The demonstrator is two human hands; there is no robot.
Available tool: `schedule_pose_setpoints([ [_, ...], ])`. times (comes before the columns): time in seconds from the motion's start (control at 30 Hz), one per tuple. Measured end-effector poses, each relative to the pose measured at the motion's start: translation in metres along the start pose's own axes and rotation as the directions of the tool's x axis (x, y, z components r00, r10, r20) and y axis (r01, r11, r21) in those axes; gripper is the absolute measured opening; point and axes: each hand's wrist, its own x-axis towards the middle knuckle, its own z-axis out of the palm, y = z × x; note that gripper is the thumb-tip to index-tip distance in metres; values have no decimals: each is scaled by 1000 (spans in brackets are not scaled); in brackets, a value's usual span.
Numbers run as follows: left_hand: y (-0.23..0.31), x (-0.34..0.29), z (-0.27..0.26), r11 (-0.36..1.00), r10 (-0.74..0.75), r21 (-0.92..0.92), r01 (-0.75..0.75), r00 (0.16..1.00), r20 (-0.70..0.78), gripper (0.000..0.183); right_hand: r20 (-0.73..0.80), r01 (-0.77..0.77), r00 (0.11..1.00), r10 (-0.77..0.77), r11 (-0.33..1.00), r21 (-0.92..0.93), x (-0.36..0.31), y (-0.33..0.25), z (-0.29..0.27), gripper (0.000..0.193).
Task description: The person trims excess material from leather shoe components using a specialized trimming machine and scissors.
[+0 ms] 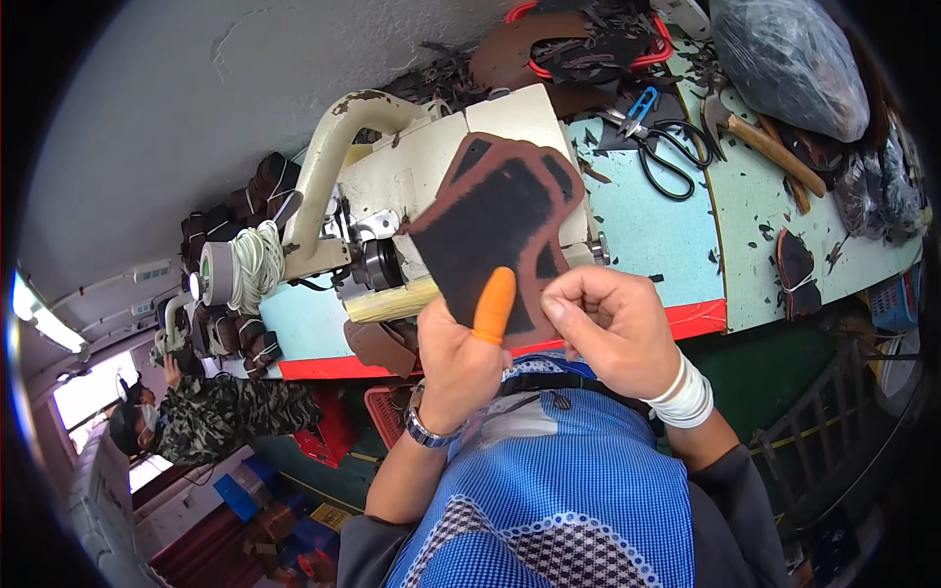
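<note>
My left hand (pixel 459 363), an orange finger cot (pixel 496 304) on its thumb, grips a flat cut leather piece (pixel 495 230) by its lower edge. The piece has a black middle, a reddish-brown border and curved outlines, with small black patches near the rim; it appears layered. My right hand (pixel 608 328) is closed in a pinch at the lower right edge of the leather. What lies between its fingertips, if anything, is too small to make out. Behind the leather stands a cream machine (pixel 520 113) with a curved arm and a dark round wheel.
Scissors (pixel 671 162), blue-handled snips (pixel 639 110) and a wooden-handled hammer (pixel 774 152) lie on the light green table (pixel 676 235). Scraps fill a red basket (pixel 662 49) behind. Bundled leather pieces (pixel 260 186) and coiled cord (pixel 258 265) sit at left. Another person (pixel 225 412) works far left.
</note>
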Motion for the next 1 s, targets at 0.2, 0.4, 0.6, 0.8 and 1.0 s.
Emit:
schedule_pose_setpoints([
  [0.2,11,-3,-1,999,-46,8,46,998,39,16,71,36,997,-25,989,-146,-10,-7,-3,7],
  [0.4,9,-5,-1,999,-25,-23,25,999,25,11,48,79,996,-69,966,-248,-15,-9,-2,8],
  [0.6,11,-8,0,1000,-20,-17,21,1000,23,16,-26,34,999,-40,980,-198,-19,-15,-4,5],
  [0.8,-2,-6,-9,933,-254,-233,276,960,118,19,-221,92,960,-173,938,-334,23,33,-58,12],
  [1.0,-4,-7,-14,905,-180,-364,221,973,144,25,-217,-210,783,-583,80,-974,88,104,-142,41],
])
